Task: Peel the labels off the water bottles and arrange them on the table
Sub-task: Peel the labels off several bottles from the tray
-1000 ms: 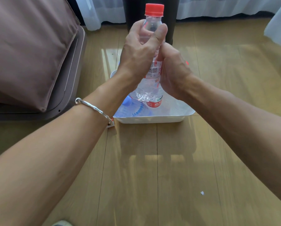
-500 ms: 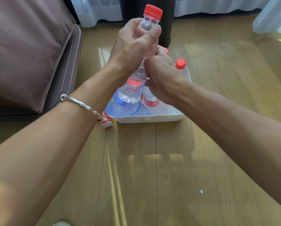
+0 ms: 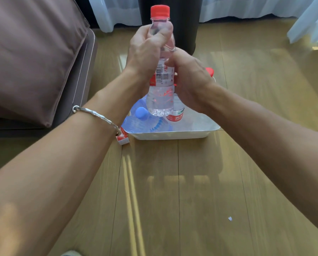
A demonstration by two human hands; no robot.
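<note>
I hold a clear water bottle with a red cap upright above a white tray. My left hand grips its upper part just under the neck. My right hand is curled against the bottle's right side at its red and white label; its fingertips are hidden. In the tray lie a blue-capped bottle on its side and a red-labelled bottle standing behind the held one. Another red cap shows behind my right hand.
A red and white label piece lies on the wooden surface by the tray's left corner. A brown cushion fills the left side. A dark bin and white curtains stand behind. A tiny white scrap lies at the near right.
The bottle has gone from tilted to upright and sits a little lower. My right hand stays at the label. The view has shifted slightly.
</note>
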